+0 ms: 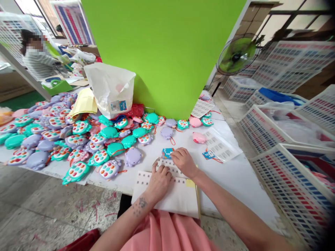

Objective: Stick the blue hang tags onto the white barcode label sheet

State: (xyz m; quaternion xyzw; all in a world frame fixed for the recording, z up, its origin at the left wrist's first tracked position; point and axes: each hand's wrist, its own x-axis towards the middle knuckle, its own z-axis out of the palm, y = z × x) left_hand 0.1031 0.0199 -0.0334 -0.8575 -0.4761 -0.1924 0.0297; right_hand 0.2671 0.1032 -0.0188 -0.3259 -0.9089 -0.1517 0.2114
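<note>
Both bare hands are on a white paper sheet of small grey-printed labels (167, 197) at the near edge of the white table (237, 184), lower centre of the frame; the step in hand looks like work on this sheet, with a small yellow paper note (190, 183) on its right corner; the left hand (160, 178) has its fingers curled down, pressed on the sheet, while the right hand (184, 162) lies over it with fingers loosely spread, tips nearly touching a small blue rectangular card tag printed TOYS (167, 153); the hands are not pressed together, and whether either pinches a label cannot be told, probably not, since fingers hide the spot; a second blue TOYS tag with orange string (208, 155) lies to the right, by a clear plastic sleeve of label sheets (221, 146); a heap of teal, lilac and pink plastic turtle-shaped toys (75, 139) covers the table's left side; a white plastic bag (110, 87) at top centre carries a blue TOYS label (119, 105); white slatted plastic crates (290, 195) stand at right; any finer print is too small to read.
</note>
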